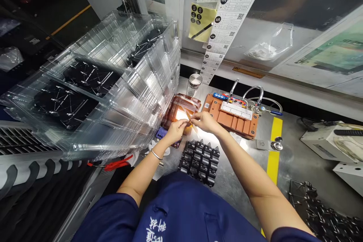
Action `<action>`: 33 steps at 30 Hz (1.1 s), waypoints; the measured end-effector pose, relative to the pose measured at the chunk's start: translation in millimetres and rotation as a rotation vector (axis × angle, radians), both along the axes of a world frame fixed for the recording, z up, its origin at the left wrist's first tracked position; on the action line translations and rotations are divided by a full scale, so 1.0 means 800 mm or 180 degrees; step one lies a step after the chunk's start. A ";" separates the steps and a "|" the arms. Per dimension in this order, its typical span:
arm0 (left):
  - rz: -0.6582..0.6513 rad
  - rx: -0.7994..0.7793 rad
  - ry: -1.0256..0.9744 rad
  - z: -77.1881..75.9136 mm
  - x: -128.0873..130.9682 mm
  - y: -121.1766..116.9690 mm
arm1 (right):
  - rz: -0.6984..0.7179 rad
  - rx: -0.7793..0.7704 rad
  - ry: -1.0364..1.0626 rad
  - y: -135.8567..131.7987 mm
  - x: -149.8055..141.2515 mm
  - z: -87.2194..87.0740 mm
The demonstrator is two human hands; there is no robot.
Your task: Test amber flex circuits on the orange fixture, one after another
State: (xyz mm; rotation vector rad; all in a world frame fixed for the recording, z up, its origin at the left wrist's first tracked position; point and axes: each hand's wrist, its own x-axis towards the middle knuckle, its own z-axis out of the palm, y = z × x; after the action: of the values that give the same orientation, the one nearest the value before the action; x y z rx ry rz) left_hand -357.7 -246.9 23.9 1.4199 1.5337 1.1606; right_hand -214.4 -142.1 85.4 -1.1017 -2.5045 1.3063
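My left hand (178, 130) and my right hand (207, 121) meet fingertip to fingertip, both pinched closed. Between them is a thin, see-through amber film strip (195, 130), its loose end hanging below the fingers. Directly behind lies a stack of glossy amber film sheets (181, 103) with a bright reflection on it. Nearer my body, a black moulded plastic part (200, 160) with rows of rounded ribs rests on the metal bench. A patterned phone (161, 133) is partly hidden beside my left hand.
Tall stacked clear plastic trays (147, 90) holding black parts rise at left. An orange fixture (208, 121) with a white perforated strip (236, 110) and hoses stands at right. A lidded glass jar (194, 83) is behind. More black parts (326, 211) lie lower right.
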 end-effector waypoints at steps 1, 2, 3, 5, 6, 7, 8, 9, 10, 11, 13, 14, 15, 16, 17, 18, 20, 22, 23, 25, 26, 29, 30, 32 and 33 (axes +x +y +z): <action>0.0028 -0.0016 0.0012 -0.001 0.000 -0.001 | -0.0033 0.0062 -0.0050 -0.002 -0.001 0.001; 0.0055 -0.0027 0.0028 -0.002 0.000 -0.001 | -0.0063 0.0098 -0.0082 -0.005 -0.001 0.002; 0.0070 -0.0033 0.0045 -0.002 0.000 -0.001 | -0.0081 0.0112 -0.0099 -0.008 -0.002 0.003; 0.0066 -0.0044 0.0079 0.000 0.002 -0.001 | -0.0122 0.0155 -0.0137 -0.016 -0.005 0.006; 0.0053 -0.0048 0.0095 0.001 0.002 0.000 | -0.0153 0.0187 -0.0156 -0.019 -0.006 0.008; 0.0040 -0.0049 0.0108 0.003 0.003 0.001 | -0.0186 0.0224 -0.0171 -0.021 -0.007 0.009; 0.0032 -0.0047 0.0117 0.005 0.004 0.001 | -0.0211 0.0258 -0.0180 -0.023 -0.007 0.010; 0.0027 -0.0041 0.0122 0.007 0.005 0.002 | -0.0227 0.0292 -0.0184 -0.024 -0.006 0.011; 0.0026 -0.0033 0.0127 0.009 0.006 0.002 | -0.0228 0.0311 -0.0175 -0.023 -0.005 0.012; 0.0026 -0.0025 0.0135 0.010 0.006 0.003 | -0.0214 0.0297 -0.0149 -0.022 -0.004 0.013; 0.0005 -0.0014 0.0160 0.013 0.007 0.002 | -0.0157 0.0140 -0.0054 -0.018 0.001 0.016; -0.0017 -0.0006 0.0165 0.013 0.007 0.001 | -0.0127 0.0015 0.0004 -0.015 0.003 0.017; -0.0049 0.0007 0.0154 0.014 0.007 0.000 | -0.0091 -0.0123 0.0062 -0.012 0.006 0.018; -0.0084 0.0027 0.0118 0.015 0.007 -0.001 | -0.0040 -0.0255 0.0121 -0.009 0.008 0.019; -0.0125 0.0057 0.0053 0.015 0.008 -0.002 | 0.0017 -0.0366 0.0181 -0.007 0.009 0.019; -0.0161 0.0093 -0.0040 0.014 0.008 -0.003 | 0.0065 -0.0470 0.0251 -0.004 0.010 0.018; -0.0162 0.0111 -0.0279 0.009 0.008 -0.003 | -0.0091 -0.0752 0.0424 0.001 0.011 0.012; 0.0078 -0.0106 -0.0517 -0.001 0.004 0.000 | -0.0590 -0.0999 0.0559 0.006 0.016 0.002; 0.0282 -0.0277 -0.0590 -0.008 0.000 0.003 | -0.0901 -0.1059 0.0593 0.010 0.023 -0.004; 0.0741 -0.0602 -0.0609 -0.024 -0.012 0.009 | -0.1519 -0.0989 0.0625 0.017 0.049 -0.014; 0.0945 -0.0713 -0.0556 -0.033 -0.019 0.011 | -0.1820 -0.0880 0.0636 0.020 0.070 -0.017; 0.1389 -0.0904 -0.0233 -0.056 -0.040 0.012 | -0.2959 -0.0433 0.0725 0.022 0.153 -0.013; 0.1505 -0.0972 -0.0089 -0.062 -0.044 0.011 | -0.3296 -0.0273 0.0764 0.019 0.183 -0.009; 0.1657 -0.1103 0.0227 -0.069 -0.046 0.008 | -0.3781 -0.0042 0.0815 0.004 0.236 0.000; 0.1692 -0.1164 0.0392 -0.070 -0.045 0.008 | -0.3925 0.0003 0.0819 -0.006 0.257 0.004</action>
State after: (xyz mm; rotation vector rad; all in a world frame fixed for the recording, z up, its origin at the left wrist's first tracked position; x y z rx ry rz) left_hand -393.5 -240.1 -32.2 0.8760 2.1648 1.0195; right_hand -8.6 -147.3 88.7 -1.8209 -1.1454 0.9127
